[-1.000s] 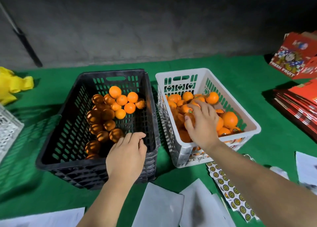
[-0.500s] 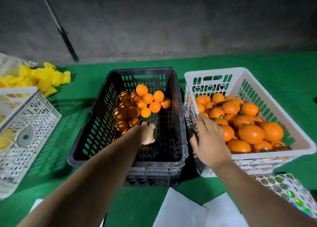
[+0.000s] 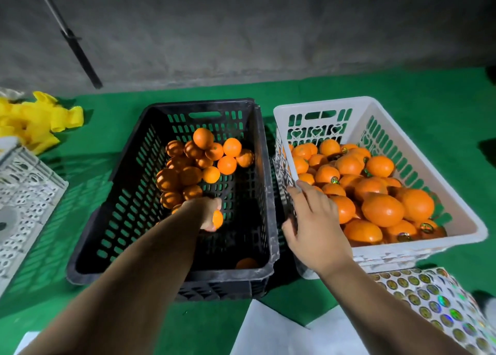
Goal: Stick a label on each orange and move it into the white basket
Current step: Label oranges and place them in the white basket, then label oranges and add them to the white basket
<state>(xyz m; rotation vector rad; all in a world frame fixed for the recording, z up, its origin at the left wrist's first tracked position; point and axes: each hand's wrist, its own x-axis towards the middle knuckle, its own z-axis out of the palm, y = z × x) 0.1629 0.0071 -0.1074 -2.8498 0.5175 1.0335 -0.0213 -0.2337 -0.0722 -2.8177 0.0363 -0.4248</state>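
Inside the black crate (image 3: 263, 183) my left hand (image 3: 208, 211) grips one orange (image 3: 218, 219) just in front of a pile of several unlabelled oranges (image 3: 200, 161). One more orange (image 3: 246, 263) lies at the crate's near right corner. The white basket (image 3: 456, 215) to the right is heaped with labelled oranges (image 3: 381, 209). Over the basket's near left rim, my right hand (image 3: 314, 223) hovers with its fingers relaxed, holding nothing. A sheet of round shiny labels (image 3: 429, 306) lies in front of the basket.
White backing sheets (image 3: 271, 330) lie on the green mat at the near edge. A white perforated crate (image 3: 24, 201) stands at the left, with yellow foam nets (image 3: 35, 124) behind it. A dark pole (image 3: 77, 48) leans against the grey wall.
The view has swung left, then closer. My left hand went from the black crate's near rim down inside and took hold of an orange. My right hand drew back from the white basket's oranges to its left rim.
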